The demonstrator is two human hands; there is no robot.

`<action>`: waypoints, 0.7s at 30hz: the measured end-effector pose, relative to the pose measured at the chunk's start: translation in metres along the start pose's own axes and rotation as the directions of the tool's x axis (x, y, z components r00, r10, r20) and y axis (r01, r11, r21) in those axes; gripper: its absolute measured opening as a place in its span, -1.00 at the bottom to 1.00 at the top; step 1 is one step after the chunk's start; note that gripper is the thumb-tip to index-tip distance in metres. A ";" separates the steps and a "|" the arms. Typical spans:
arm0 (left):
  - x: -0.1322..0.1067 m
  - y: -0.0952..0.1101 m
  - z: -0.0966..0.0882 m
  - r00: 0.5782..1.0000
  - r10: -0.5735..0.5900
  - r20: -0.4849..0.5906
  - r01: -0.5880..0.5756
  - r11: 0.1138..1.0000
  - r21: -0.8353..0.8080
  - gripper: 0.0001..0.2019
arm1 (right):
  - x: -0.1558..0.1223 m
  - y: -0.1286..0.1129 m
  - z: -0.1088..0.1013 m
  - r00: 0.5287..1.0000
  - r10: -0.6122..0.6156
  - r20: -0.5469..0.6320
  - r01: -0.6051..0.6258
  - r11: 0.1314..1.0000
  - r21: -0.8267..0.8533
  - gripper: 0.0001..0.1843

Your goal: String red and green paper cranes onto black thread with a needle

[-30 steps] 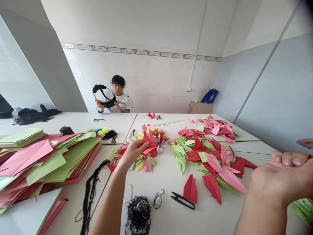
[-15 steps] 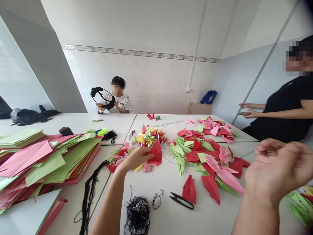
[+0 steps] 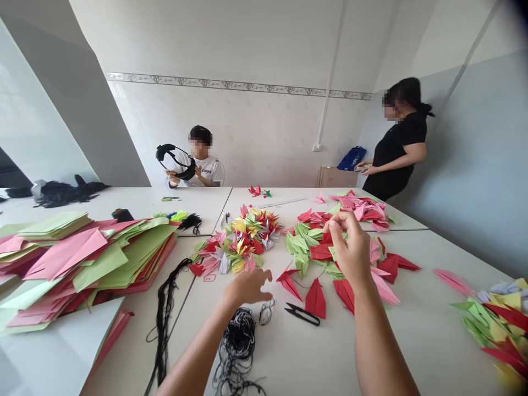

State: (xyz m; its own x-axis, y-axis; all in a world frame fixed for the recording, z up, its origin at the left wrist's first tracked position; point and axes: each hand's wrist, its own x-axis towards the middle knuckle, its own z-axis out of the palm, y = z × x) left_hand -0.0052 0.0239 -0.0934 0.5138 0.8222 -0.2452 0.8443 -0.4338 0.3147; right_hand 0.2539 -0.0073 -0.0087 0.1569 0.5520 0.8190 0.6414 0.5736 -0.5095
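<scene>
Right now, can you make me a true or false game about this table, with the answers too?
1. The left hand holds the thread snips. False: the hand is open, and the snips lie on the table.
2. The right hand is above the green and red paper cranes. True.
3. A person in a black shirt stands beyond the table. True.
4. The seated person holds scissors. False: that person holds a black band.

- Left hand (image 3: 247, 287) open, just above tangled black thread (image 3: 237, 344), near black-handled thread snips (image 3: 302, 314)
- Right hand (image 3: 346, 245) raised, fingertips pinched, over green and red paper cranes (image 3: 301, 247)
</scene>
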 end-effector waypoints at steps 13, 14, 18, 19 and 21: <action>-0.035 0.006 0.027 0.997 0.042 0.071 -0.050 0.992 0.116 -0.79 | 0.094 -0.034 0.010 0.916 -0.157 -0.368 0.288 0.898 0.333 -0.82; -0.038 0.006 0.025 0.996 0.050 0.069 -0.057 0.993 0.107 -0.83 | 0.102 -0.036 0.011 0.924 -0.159 -0.349 0.294 0.878 0.378 -0.80; -0.031 0.018 0.020 0.994 0.026 -0.110 -0.016 0.996 0.090 -0.58 | 0.133 -0.045 0.018 0.972 -0.146 -0.183 0.222 0.824 0.520 -0.72; -0.025 0.023 0.019 0.983 0.014 -0.183 0.002 0.996 0.087 -0.44 | 0.141 -0.048 0.021 0.977 -0.157 -0.141 0.209 0.818 0.537 -0.70; -0.007 0.034 0.018 0.958 0.005 -0.286 0.017 0.997 0.074 -0.22 | 0.154 -0.053 0.026 0.978 -0.197 -0.066 0.200 0.805 0.558 -0.65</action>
State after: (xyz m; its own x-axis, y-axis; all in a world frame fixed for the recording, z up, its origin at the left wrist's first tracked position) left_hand 0.0222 -0.0033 -0.0979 0.4527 0.8912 0.0284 0.8619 -0.4455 0.2421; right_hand 0.2241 0.0630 0.1374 0.0768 0.3869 0.9189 0.1288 0.9101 -0.3939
